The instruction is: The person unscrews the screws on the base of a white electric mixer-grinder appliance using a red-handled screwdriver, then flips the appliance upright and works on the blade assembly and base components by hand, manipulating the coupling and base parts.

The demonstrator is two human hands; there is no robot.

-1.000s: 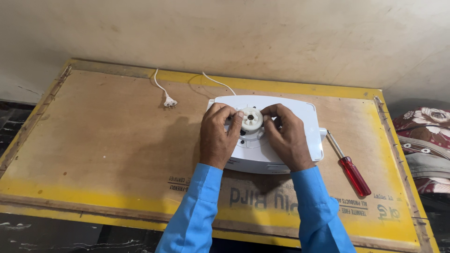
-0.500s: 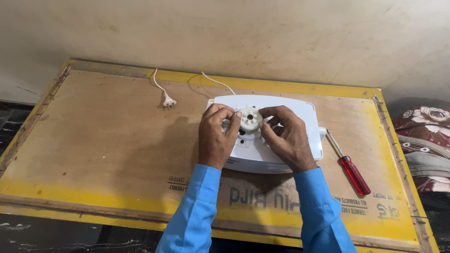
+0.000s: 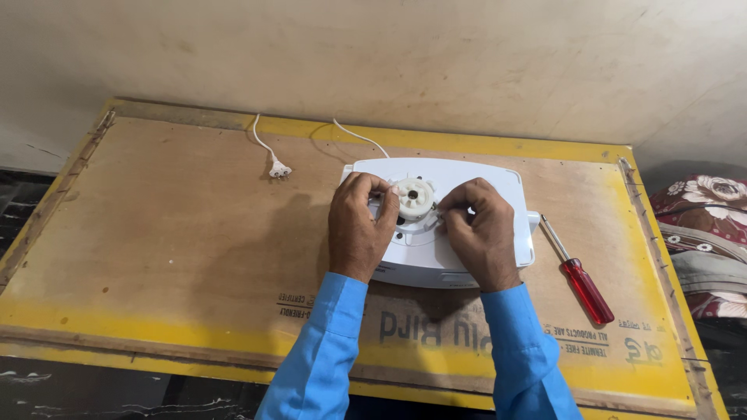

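Plywood tabletop (image 3: 171, 257) carries my smooth white plastic housing (image 3: 482, 183); my left hand (image 3: 359, 225) and right hand (image 3: 478, 229) curl knuckles-up, fingertips pinching its round ribbed hub (image 3: 415, 197). Red-handled screwdriver (image 3: 580, 276) lies right of the housing.

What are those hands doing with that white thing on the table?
A person in blue sleeves has both hands on a white plastic appliance base lying on a plywood table. The left hand and the right hand pinch at a round white toothed part in its middle. A red-handled screwdriver lies untouched to the right. The white cord with its plug trails off behind.
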